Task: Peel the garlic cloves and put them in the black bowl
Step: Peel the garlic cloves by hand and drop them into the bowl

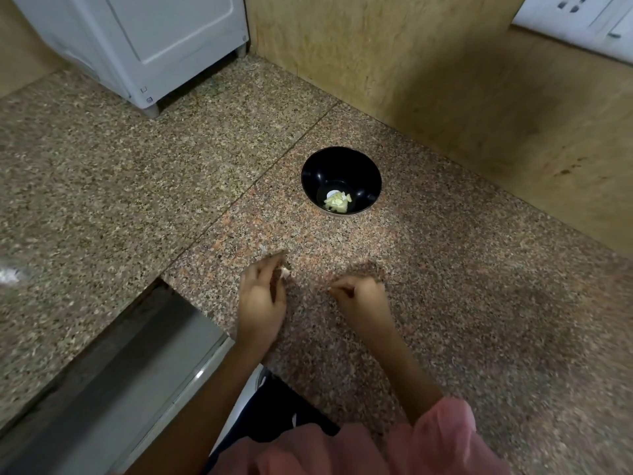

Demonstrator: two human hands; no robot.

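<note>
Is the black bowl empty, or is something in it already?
Not empty: the black bowl holds a small heap of pale garlic pieces at its bottom, far from full.

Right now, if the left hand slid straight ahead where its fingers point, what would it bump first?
Probably the whitish garlic piece beside the fingertips of the left hand; beyond lies bare counter.

1. The bowl stands on the counter, with cloves in it.
2. Nearer than the bowl, the left hand and right hand lie side by side, apart.
3. A garlic piece sits in the left hand's fingertips.
4. An appliance stands behind at the far left, and a sink lies at the near left.
</note>
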